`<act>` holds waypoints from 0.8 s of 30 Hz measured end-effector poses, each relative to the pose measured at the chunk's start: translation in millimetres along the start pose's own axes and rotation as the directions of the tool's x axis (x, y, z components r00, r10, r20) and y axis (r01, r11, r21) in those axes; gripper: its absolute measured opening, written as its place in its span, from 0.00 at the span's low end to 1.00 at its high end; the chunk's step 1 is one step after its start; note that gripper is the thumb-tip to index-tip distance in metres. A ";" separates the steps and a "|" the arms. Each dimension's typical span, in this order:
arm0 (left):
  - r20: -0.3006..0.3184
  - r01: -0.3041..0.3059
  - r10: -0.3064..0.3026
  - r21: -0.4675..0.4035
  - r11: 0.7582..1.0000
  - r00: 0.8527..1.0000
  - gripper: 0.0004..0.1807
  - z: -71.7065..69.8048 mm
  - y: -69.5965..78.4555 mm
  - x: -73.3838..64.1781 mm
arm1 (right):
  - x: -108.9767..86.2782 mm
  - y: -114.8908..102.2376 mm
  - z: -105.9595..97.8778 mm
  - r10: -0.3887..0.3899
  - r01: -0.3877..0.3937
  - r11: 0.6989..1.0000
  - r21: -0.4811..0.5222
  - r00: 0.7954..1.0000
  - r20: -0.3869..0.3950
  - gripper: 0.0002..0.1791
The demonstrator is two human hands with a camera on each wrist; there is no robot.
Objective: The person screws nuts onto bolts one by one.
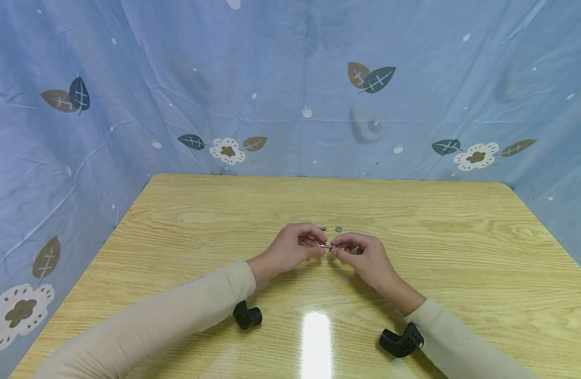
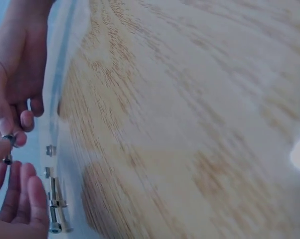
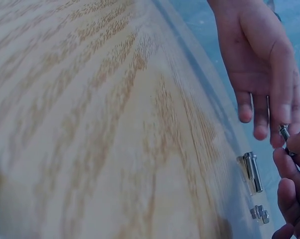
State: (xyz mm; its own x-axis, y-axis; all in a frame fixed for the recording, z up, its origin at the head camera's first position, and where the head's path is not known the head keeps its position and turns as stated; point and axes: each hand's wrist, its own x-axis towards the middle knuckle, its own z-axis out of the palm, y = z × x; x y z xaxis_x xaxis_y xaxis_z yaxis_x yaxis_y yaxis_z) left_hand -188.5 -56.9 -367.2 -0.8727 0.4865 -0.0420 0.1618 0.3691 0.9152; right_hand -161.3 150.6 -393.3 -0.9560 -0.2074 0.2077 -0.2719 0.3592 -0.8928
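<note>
Between the two hands a small metal bolt (image 1: 327,246) is held level, a little above the table. My left hand (image 1: 295,246) pinches its left end between thumb and fingertips. The right hand (image 1: 366,255) grips the other end, where a small nut-like piece (image 2: 9,139) shows at the fingertips. Fingers cover most of the bolt. Just beyond the hands, another bolt (image 1: 322,228) lies partly hidden behind my left fingers, with a loose nut (image 1: 338,229) to its right. The right wrist view shows lying bolt hardware (image 3: 252,172) and nuts (image 3: 259,214) close to the right fingers.
The wood-grain table (image 1: 214,210) reaches back to a blue patterned cloth (image 1: 290,105), which also hangs at the left and right. A black wrist device (image 1: 247,316) sits below the left forearm, and another black device (image 1: 401,341) is at the right wrist.
</note>
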 end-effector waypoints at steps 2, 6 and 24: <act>0.007 0.021 -0.021 -0.009 1.000 1.000 0.08 -0.1 0.6 -0.6 | -0.3 -0.8 -0.2 0.004 -0.004 1.000 0.001 1.000 0.000 0.06; 0.007 0.041 -0.041 -0.030 0.999 0.999 0.08 0.3 1.3 -1.4 | -0.6 -2.5 0.0 0.013 -0.013 1.000 0.001 1.000 0.000 0.06; -0.007 0.003 -0.003 0.001 1.000 1.000 0.08 2.8 -0.5 -2.2 | -1.1 -3.0 0.4 0.008 -0.008 1.000 -0.001 1.000 0.000 0.06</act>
State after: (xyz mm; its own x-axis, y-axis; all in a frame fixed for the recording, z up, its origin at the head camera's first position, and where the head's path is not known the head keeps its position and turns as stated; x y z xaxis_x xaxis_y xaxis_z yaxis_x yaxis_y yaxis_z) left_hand -185.3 -55.9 -368.6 -0.8765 0.4797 -0.0414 0.1599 0.3712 0.9147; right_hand -159.3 149.4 -391.1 -0.9581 -0.2043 0.2008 -0.2646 0.3620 -0.8938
